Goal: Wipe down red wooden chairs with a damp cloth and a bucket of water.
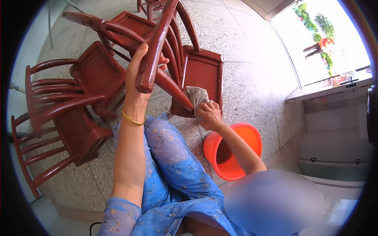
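Observation:
A red-brown wooden chair (pixel 203 70) stands before me, its backrest towards my knees. My left hand (pixel 140 69) grips the top rail of the backrest (pixel 158 47), thumb on one side and fingertips showing on the other. With my right hand (pixel 209 115) I hold a grey cloth (pixel 197 96) against the lower end of the outer backrest post (pixel 174 88), beside the seat's near edge. The palm side of my right hand is hidden. Close to my right forearm is an orange-red plastic bucket (pixel 208 147), dark inside at the bottom.
Several similar wooden chairs (pixel 100 70) crowd the left side, some touching. Another chair (pixel 152 7) is at the top edge. A counter or cabinet (pixel 330 118) stands at right. Beyond the doorway, a person in an orange top (pixel 324 45) is outside. The floor (pixel 251 76) is speckled stone.

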### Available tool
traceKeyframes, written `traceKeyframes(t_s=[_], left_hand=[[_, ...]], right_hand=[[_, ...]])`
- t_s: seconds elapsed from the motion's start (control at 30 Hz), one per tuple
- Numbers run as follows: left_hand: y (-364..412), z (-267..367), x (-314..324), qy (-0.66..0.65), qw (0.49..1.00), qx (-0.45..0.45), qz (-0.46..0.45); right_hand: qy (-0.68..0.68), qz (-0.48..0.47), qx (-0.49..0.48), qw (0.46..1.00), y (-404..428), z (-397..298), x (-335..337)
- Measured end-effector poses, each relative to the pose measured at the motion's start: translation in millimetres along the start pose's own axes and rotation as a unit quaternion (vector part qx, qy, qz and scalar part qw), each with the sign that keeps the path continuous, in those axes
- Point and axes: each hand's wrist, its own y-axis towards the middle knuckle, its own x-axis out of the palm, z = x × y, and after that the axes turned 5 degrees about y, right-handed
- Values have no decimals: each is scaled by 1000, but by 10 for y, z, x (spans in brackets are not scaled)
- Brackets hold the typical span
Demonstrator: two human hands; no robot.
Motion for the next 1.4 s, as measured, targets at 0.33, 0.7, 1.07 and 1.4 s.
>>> traceKeyframes(t_s=[0.33, 0.7, 1.07, 1.4], left_hand=[[-46, 86, 95, 24, 1000, 3, 8], [-634, 862, 874, 349, 812, 419, -206], [-205, 431, -116, -85, 970, 227, 39], [-182, -300, -52, -103, 991, -26, 79]], right_hand=[[-90, 32, 310, 946, 430, -87, 372], [-77, 41, 315, 945, 416, 8, 364], [-49, 25, 339, 939, 980, 253, 387], [-73, 78, 391, 914, 2017, 1003, 401]])
